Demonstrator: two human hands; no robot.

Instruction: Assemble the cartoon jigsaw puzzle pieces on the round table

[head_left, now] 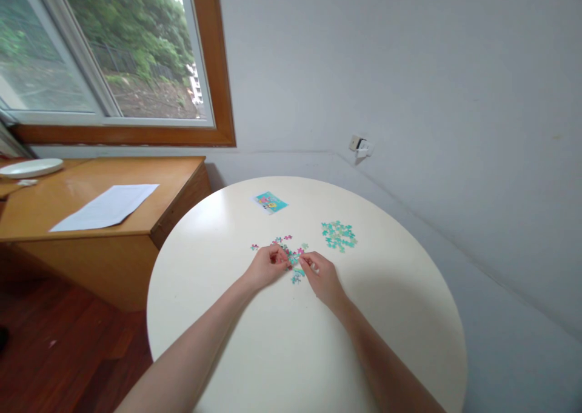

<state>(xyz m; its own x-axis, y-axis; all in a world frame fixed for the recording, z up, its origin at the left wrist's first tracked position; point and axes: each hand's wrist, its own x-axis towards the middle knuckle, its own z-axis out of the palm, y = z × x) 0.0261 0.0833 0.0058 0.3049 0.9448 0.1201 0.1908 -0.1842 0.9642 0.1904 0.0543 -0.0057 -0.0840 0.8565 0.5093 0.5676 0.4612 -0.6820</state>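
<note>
Both my hands meet over a loose pile of small jigsaw puzzle pieces [296, 277] in pink and teal, on a round white table [254, 352]. My left hand [268, 266] has its fingers curled and pinched at the left of the pile; what lies between them is too small to make out. Thumb and forefinger of my right hand [321, 273] are pressed together on what looks like a puzzle piece at the pile's right side. To the right lies a second group of teal and pale green puzzle pieces [339, 236].
A small colourful picture card [271, 202] rests near the table's far edge. Left of the table stands a wooden desk [177, 176] bearing a white sheet of paper [107, 207] and a white plate [31, 168]. A wall with a socket [355, 142] rises behind.
</note>
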